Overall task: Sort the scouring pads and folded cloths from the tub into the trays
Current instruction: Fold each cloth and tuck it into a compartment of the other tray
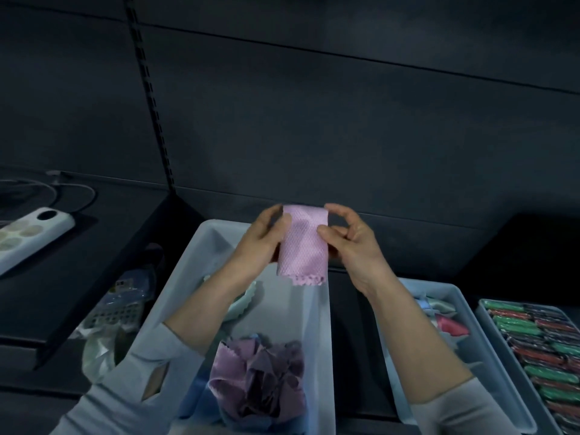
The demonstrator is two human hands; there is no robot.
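Note:
A folded pink cloth (303, 243) with a zigzag lower edge hangs above the far end of the pale grey tub (207, 243). My left hand (266, 238) pinches its left side and my right hand (348, 237) pinches its right side, thumbs on the front. Inside the tub lie crumpled purple cloths (260, 381), a blue cloth (196, 400) and a pale green cloth (244, 302). To the right a grey tray (452, 293) holds a few folded cloths, one red (452, 326). Further right a second tray (489, 321) is packed with several green and red scouring pads (539, 350).
A white power strip (28, 235) with cables lies on the dark shelf at far left. Plastic-wrapped packets (116, 312) sit in the gap left of the tub. A dark back wall with a slotted upright (150, 98) stands behind everything.

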